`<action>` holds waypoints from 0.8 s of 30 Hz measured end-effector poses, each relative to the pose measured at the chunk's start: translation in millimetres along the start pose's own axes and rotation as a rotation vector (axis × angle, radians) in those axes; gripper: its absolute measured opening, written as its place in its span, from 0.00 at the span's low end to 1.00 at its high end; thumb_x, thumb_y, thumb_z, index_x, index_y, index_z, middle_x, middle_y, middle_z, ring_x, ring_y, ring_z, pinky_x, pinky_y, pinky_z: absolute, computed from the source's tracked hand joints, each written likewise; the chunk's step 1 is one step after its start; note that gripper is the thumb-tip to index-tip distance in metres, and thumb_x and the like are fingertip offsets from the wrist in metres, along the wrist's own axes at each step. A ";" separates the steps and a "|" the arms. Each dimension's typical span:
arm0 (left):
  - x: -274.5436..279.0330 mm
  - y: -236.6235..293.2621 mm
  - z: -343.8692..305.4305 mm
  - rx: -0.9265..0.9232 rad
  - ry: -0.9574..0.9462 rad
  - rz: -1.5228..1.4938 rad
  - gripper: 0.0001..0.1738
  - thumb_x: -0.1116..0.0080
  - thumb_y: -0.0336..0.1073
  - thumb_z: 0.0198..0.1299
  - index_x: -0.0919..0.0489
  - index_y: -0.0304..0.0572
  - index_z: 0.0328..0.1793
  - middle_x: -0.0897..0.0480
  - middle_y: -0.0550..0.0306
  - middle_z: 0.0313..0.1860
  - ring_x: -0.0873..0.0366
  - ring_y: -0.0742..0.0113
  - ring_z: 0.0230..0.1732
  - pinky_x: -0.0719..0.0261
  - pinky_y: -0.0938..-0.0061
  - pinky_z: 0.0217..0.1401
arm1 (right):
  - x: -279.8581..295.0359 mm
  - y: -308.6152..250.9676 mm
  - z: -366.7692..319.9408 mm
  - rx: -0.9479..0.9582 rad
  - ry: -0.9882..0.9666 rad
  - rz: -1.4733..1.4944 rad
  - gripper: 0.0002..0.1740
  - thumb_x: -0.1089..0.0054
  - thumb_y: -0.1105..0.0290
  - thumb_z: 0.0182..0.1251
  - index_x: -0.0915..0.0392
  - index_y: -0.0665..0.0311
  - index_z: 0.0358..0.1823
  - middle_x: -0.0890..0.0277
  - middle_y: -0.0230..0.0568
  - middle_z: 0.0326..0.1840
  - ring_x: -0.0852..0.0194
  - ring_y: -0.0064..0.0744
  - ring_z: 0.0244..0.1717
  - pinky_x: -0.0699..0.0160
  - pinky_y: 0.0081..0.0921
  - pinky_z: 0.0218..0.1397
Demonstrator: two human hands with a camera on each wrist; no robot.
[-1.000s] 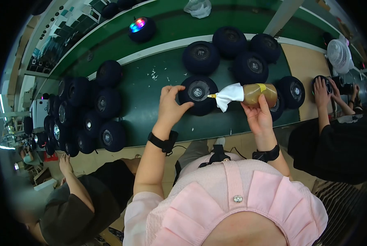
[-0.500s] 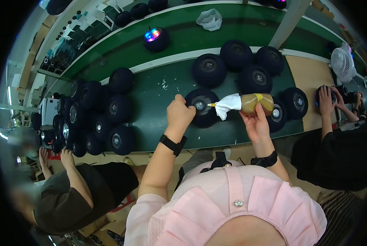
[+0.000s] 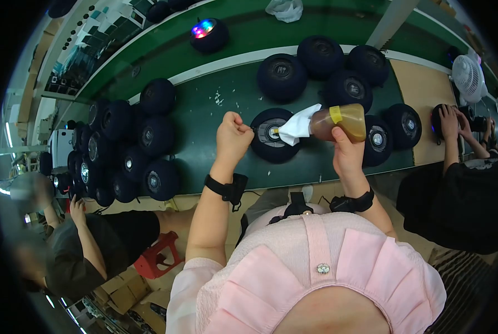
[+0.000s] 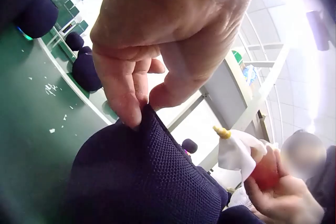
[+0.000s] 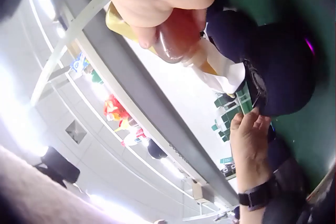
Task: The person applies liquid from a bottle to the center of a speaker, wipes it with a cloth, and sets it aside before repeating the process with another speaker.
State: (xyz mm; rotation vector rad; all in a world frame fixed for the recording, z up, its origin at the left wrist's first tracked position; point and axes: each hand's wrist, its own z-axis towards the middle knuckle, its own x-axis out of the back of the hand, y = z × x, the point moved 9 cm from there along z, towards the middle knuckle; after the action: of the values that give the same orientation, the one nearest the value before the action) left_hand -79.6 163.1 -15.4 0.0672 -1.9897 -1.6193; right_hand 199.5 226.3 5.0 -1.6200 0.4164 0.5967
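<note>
Navy knitted fabric covers the round unit (image 3: 272, 153) under inspection, which sits on the green table (image 3: 201, 142) directly in front of the wearer, its central fitting facing up. The left hand (image 3: 234, 139) pinches the fabric edge (image 4: 151, 120) between thumb and fingers at the side of the unit and draws it up into a peak. The right hand (image 3: 349, 158) grasps a translucent bottle (image 3: 353, 121) with amber-brown contents, the thumb lying along its side. The bottle is tilted well over and held above the table, to the right of the unit in the head view. A band of yellow tape (image 3: 336, 115) is on its body, and a white cloth (image 3: 299, 126) is wrapped around its neck. The yellow nozzle (image 4: 222, 132) projects from the cloth and points toward the central fitting; whether it touches the fitting cannot be determined. Further dark round units (image 3: 282, 78) stand behind and to the right, with a denser group (image 3: 156, 137) at the left. White flecks (image 3: 218, 98) are noted on the table behind the left hand. Beyond the table edge, one unit (image 3: 209, 37) shows multicoloured lights, and a crumpled plastic bag (image 3: 285, 10) lies to its right.
</note>
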 end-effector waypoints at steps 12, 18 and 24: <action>-23.8 48.3 -9.5 -0.319 0.033 0.630 0.11 0.49 0.29 0.43 0.18 0.34 0.31 0.22 0.40 0.29 0.25 0.43 0.36 0.26 0.56 0.43 | 10.6 26.1 15.1 -0.039 0.025 -0.075 0.19 0.44 0.73 0.63 0.31 0.66 0.55 0.28 0.38 0.53 0.28 0.30 0.51 0.27 0.29 0.54; -23.3 56.7 -17.9 -0.424 0.057 0.637 0.06 0.47 0.29 0.44 0.22 0.35 0.28 0.25 0.45 0.29 0.26 0.47 0.36 0.25 0.59 0.41 | 35.4 40.6 27.0 -0.259 0.065 0.190 0.21 0.48 0.62 0.67 0.34 0.62 0.59 0.30 0.42 0.57 0.31 0.35 0.56 0.30 0.34 0.60; -15.7 39.3 -1.2 -0.432 0.082 0.502 0.07 0.47 0.29 0.46 0.20 0.35 0.28 0.20 0.44 0.29 0.22 0.49 0.34 0.24 0.60 0.39 | 33.8 30.7 23.7 -0.153 0.115 0.064 0.21 0.44 0.67 0.65 0.33 0.62 0.58 0.29 0.38 0.55 0.29 0.34 0.54 0.28 0.35 0.57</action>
State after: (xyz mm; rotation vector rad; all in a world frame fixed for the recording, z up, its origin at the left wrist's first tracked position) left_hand -53.8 178.4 14.5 -0.4827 -1.4058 -1.6258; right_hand 205.1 247.9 -41.4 -1.7983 0.5194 0.5968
